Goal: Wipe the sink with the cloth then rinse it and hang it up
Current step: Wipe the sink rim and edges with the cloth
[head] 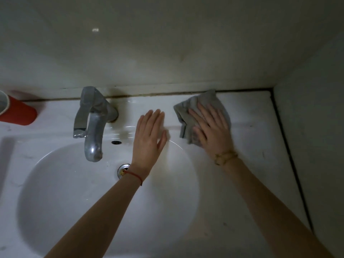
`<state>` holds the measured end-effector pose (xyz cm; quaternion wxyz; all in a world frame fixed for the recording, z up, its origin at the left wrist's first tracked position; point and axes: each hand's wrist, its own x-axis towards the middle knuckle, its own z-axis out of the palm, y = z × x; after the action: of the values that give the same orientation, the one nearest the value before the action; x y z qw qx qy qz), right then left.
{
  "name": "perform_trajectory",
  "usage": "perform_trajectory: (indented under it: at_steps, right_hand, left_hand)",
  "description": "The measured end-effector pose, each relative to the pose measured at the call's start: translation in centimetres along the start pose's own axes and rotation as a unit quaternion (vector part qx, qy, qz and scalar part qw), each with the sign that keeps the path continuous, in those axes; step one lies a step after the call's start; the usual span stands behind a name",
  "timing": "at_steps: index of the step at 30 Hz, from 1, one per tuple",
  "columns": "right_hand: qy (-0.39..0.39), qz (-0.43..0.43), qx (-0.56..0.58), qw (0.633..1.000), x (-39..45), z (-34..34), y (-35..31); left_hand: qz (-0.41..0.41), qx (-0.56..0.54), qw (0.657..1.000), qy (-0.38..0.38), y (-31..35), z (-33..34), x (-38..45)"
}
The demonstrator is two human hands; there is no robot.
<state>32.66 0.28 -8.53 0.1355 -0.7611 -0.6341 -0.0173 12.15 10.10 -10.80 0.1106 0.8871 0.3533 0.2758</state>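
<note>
Right hand (211,127) is flat on the grey cloth (197,112), fingers straight and spread, pressing it down onto the back ledge of the white sink (55,183), right of the basin. It's not gripping, just palm-down on top. The cloth is crumpled, its far corner reaching up to the dirty seam where the ledge meets the wall (167,43).

Left hand (149,135) is open too, fingers straight and close together, thumb out to the side, holding nothing. It sits at the basin's back rim just left of the cloth; can't tell if it's touching the ceramic or hovering. Both forearms come in from the bottom, the left with a red string bracelet (136,175), the right with a yellowish one (226,157).

Further out: a dull metal faucet (93,125) left of the left hand, the drain (123,169) partly hidden behind the left wrist, and a red cup (18,113) on the surface at the far left edge.
</note>
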Motion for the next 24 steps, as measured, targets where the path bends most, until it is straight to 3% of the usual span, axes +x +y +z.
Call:
perform_trajectory:
  at_steps: [2,4,6,7,10,12,14,16,18,19,22,24]
  right_hand:
    - [0.014,0.041,-0.004,0.999,-1.2,-0.7,4.7]
    - [0.067,0.197,-0.008,0.978,-1.4,-1.2,7.9]
    - [0.115,0.313,-0.033,0.942,0.0,-0.7,6.3]
    - [0.130,0.321,-0.026,0.938,0.8,-0.5,4.1]
    - [0.061,0.132,0.018,0.989,0.4,-0.1,-1.6]
    - [-0.002,0.020,-0.001,1.000,-0.7,-0.5,-0.1]
    - [-0.011,0.050,-0.007,0.999,-1.1,-1.0,3.7]
    - [0.043,0.195,0.003,0.980,-0.6,-1.5,6.7]
    - [0.090,0.308,-0.014,0.947,0.4,-1.2,5.7]
    - [0.098,0.313,-0.009,0.945,0.8,-0.9,3.6]
    - [0.025,0.132,0.018,0.991,-0.6,0.0,-2.1]
    - [-0.029,0.023,-0.005,0.999,-1.5,-0.4,-0.7]
  left_hand:
    - [0.004,0.000,1.000,0.003,-0.2,0.1,0.1]
    - [0.005,-0.001,1.000,0.009,-0.2,0.2,0.1]
    - [0.000,-0.005,1.000,0.013,-0.1,0.3,0.1]
    - [0.000,-0.008,1.000,0.011,-0.1,0.3,0.1]
    - [0.002,-0.005,1.000,0.007,-0.2,0.3,0.1]
    - [0.004,-0.004,1.000,0.005,-0.3,0.3,0.0]
    - [0.007,-0.005,1.000,0.007,-0.2,0.3,0.0]
    - [0.008,-0.008,1.000,0.008,-0.2,0.3,0.1]
    - [0.002,-0.010,1.000,0.008,-0.1,0.3,0.1]
    - [0.001,-0.010,1.000,0.006,-0.1,0.3,0.1]
    - [0.000,-0.008,1.000,-0.002,-0.2,0.3,0.0]
    - [0.002,-0.006,1.000,-0.004,-0.3,0.2,0.0]
